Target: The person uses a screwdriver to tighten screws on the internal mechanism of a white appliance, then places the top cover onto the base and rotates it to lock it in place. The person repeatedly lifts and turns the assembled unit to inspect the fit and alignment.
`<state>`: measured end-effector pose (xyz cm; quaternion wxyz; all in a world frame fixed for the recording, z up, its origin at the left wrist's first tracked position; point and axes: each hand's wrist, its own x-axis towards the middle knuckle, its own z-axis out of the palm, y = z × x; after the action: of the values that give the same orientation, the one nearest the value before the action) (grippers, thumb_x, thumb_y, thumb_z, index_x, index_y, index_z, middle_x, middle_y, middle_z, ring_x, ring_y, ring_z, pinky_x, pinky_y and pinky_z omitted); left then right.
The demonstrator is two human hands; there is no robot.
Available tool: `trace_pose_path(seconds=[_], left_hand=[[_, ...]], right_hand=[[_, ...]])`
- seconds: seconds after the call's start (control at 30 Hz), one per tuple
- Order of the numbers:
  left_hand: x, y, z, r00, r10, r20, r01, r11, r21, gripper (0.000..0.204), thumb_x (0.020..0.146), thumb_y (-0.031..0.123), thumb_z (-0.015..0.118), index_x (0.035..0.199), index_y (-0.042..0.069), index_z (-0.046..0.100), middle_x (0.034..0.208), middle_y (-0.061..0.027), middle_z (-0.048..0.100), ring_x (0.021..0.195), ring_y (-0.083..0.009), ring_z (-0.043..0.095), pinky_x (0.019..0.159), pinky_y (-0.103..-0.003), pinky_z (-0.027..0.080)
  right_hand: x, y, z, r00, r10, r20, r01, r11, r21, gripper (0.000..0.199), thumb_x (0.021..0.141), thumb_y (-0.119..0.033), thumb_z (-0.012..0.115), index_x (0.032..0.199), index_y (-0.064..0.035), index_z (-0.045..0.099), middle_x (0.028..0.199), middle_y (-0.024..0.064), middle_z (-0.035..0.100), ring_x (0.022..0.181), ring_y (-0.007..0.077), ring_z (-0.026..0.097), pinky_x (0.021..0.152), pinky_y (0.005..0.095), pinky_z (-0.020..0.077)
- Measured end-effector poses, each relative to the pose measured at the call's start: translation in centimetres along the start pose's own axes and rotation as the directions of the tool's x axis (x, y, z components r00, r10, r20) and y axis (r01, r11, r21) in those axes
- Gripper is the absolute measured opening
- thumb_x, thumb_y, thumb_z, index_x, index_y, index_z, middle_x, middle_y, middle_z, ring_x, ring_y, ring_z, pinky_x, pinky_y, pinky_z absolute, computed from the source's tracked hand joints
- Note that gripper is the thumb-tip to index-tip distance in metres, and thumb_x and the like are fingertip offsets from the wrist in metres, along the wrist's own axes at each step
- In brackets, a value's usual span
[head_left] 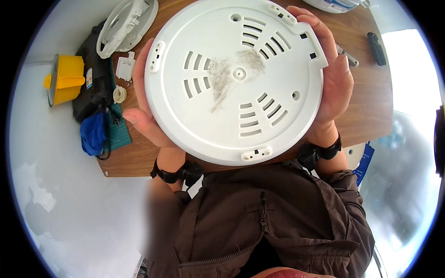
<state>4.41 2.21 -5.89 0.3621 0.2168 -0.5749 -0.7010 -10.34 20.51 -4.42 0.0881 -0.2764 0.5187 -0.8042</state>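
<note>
I hold a large round white plastic base plate [234,76] up in front of me with both hands. It has three groups of vent slots, a small centre hole and grey dust smears near the middle. My left hand [146,118] grips its left rim, thumb pointing left. My right hand [331,76] cups the right rim, fingers curling over the top edge. Both wrists wear black straps. The plate hides most of the wooden table [371,106] beneath it.
At the table's left lie a white ring-shaped housing [127,25], a small white bracket [125,67], a small white cap [119,94], a black power tool [95,85] with a blue cloth [94,133], and a yellow container [65,78]. A black marker [376,47] lies at right.
</note>
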Motion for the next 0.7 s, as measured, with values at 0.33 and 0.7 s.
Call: trace_pose_path(seconds=[0.33,0.7], left_hand=[[-0.2,-0.3,-1.4,1.000,0.023,-0.002,-0.022,0.996,0.092,0.112,0.091,0.089,0.015,0.154,-0.001,0.037,0.153,-0.0204,0.047,0.139,-0.0309,0.050,0.116,-0.046,0.042],[-0.2,1.0,0.4,0.973,0.163,0.162,-0.194,0.960,0.201,0.109,0.092,0.086,0.027,0.156,-0.003,0.033,0.157,-0.0210,0.042,0.140,-0.0293,0.048,0.115,-0.045,0.041]], right_hand=[[0.3,-1.5,0.0,0.967,-0.177,0.183,0.236,0.890,-0.390,0.081,0.103,-0.061,0.035,0.144,0.0086,0.047,0.144,0.0250,0.055,0.127,0.0287,0.059,0.111,0.0399,0.0444],[-0.3,0.0,0.3,0.988,-0.149,0.050,0.152,0.984,-0.087,0.062,0.099,-0.052,0.049,0.126,0.0037,0.049,0.143,0.0294,0.049,0.136,0.0377,0.050,0.112,0.0461,0.0452]])
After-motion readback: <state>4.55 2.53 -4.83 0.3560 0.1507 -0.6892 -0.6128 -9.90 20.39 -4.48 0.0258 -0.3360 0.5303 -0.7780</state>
